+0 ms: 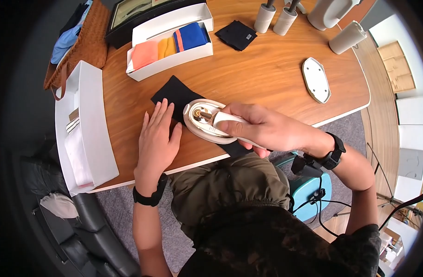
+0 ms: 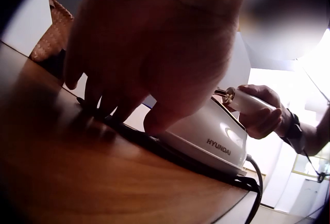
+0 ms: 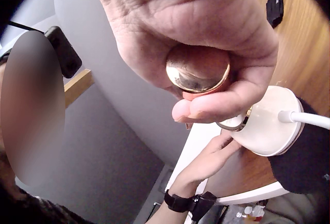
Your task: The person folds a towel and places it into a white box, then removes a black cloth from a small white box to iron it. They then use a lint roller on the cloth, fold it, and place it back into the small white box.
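Iron [image 1: 206, 128] points apparently leftward, long axis slanting, right grip [image 1: 264, 129] curled round its handle [image 1: 221, 121], left grip [image 1: 159, 138] spread.

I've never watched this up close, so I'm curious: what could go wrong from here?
The left hand lies close to the iron; if that is hot, which I can't tell, a slip by the right hand might burn it. The black cloth under the iron sticks out at both ends, so it might bunch up. The cord runs past the table edge and could snag.
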Demonstrator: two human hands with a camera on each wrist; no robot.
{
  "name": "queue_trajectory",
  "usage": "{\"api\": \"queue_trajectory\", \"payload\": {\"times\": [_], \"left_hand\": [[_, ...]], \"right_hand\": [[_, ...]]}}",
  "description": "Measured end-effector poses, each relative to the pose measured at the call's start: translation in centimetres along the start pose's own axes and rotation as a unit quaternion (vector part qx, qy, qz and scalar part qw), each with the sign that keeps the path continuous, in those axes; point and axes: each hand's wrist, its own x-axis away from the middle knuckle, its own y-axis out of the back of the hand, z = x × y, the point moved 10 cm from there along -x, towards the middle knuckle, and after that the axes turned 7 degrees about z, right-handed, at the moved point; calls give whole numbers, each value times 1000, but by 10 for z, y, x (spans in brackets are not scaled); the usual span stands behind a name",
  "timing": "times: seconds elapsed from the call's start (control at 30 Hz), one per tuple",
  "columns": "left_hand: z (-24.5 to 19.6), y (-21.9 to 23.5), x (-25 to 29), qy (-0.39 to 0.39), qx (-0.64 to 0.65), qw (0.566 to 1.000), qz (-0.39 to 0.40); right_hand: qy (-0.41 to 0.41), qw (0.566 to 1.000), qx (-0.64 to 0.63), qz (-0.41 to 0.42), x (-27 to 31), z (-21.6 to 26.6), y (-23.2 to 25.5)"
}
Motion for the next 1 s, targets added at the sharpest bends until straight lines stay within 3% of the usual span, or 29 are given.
{"api": "queue_trajectory", "payload": {"times": [0.03,0.07,0.13,0.17,0.27,0.33,0.4,0.5,0.57,0.7,0.77,1.0], "left_hand": [[-8,8,6,-50,-22,994,-97],[-13,10,11,-50,-22,994,-96],[-27,26,28,-32,107,982,-149],[-49,35,41,-89,81,969,-216],[-119,19,70,-250,73,951,-166],[-151,0,87,-313,117,930,-153],[-169,-34,89,-310,108,944,-44],[-182,-62,82,-283,62,957,-16],[-184,-88,82,-274,-53,960,40],[-186,-91,85,-273,-66,958,52],[-182,-83,80,-253,13,966,45],[-178,-87,70,-244,-18,969,32]], "right_hand": [[-1,1000,-3,-1,0,0,0],[-2,1000,-6,-1,0,0,0],[-22,1000,-19,-9,1,0,-1],[-40,999,-31,-16,2,-3,0],[-24,999,-20,-9,0,-2,1],[-30,999,-28,4,-3,-3,-2],[-44,998,-37,-18,-3,-6,0],[-41,998,-38,-21,-2,-4,1],[-39,998,-40,-22,-1,-4,0],[-29,999,-36,-21,-2,-2,0],[-23,999,-35,-19,-3,-1,0],[-22,999,-35,-24,-7,1,0]]}}
